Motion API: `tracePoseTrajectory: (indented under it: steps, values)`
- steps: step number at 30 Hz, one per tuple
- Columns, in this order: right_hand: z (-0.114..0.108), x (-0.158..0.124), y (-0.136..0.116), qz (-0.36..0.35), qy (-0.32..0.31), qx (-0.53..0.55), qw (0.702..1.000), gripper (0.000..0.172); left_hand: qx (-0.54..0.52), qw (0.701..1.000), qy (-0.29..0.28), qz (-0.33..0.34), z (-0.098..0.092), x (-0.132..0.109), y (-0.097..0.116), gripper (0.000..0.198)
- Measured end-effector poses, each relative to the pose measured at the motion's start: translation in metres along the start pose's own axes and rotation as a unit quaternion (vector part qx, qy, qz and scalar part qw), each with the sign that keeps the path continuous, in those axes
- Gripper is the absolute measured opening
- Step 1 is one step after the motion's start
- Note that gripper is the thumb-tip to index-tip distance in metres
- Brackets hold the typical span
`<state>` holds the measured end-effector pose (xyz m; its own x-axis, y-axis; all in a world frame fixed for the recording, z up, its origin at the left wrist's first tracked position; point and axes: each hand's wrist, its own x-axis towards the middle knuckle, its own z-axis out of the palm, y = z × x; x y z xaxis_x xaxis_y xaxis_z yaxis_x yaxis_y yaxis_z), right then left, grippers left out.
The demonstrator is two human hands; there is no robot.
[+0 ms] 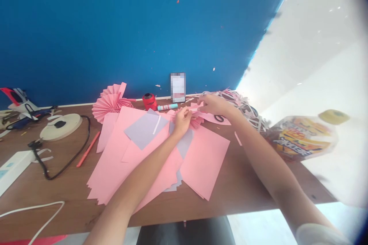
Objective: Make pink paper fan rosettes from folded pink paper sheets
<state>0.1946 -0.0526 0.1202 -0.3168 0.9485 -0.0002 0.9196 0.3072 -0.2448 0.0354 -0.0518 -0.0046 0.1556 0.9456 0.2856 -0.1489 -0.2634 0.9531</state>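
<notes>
A pleated pink paper fan (197, 121) lies over the sheets at the middle of the desk. My left hand (183, 120) pinches its left part, the fingers closed on the paper. My right hand (215, 104) curls in from the right, thumb and fingertips at the fan's upper edge; the exact grip is too small to see clearly. Underneath are pink sheets (205, 157) and lilac paper (146, 127) bearing a thin white strip (156, 124). Scissors (219, 118), partly covered, show a black handle just below my right hand.
Finished pink fans (107, 103), a red round container (150, 102), a glue stick (167, 106) and a phone (178, 87) stand along the wall. Paper shreds (244, 107) and a snack bag (303, 138) lie right. Left are a red pen (88, 149), a black cable (83, 153) and a power strip (15, 168).
</notes>
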Motion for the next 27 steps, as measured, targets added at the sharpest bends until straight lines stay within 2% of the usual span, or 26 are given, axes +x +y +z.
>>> tracePoseTrajectory:
  steps: [3, 7, 14, 21, 27]
  values:
    - [-0.009, -0.004, 0.01, -0.024, -0.021, -0.016, 0.999, 0.026, -0.019, 1.0, -0.011, -0.004, 0.001, 0.0, 0.003, 0.023]
    - [-0.014, -0.006, 0.018, -0.002, -0.02, -0.05, 0.999, 0.032, -0.046, 0.999, -0.014, -0.016, 0.002, 0.001, 0.004, 0.023]
    - [-0.015, -0.008, 0.022, 0.039, -0.008, -0.073, 0.997, 0.036, -0.059, 0.998, -0.015, -0.027, 0.002, 0.001, 0.003, 0.029]
    - [-0.01, -0.003, 0.03, 0.034, -0.008, -0.068, 0.997, 0.036, -0.056, 0.998, 0.002, -0.012, 0.002, 0.001, 0.005, 0.028]
    - [-0.008, -0.001, 0.034, 0.045, -0.007, -0.069, 0.997, 0.046, -0.057, 0.998, -0.007, -0.01, 0.003, 0.0, 0.008, 0.033]
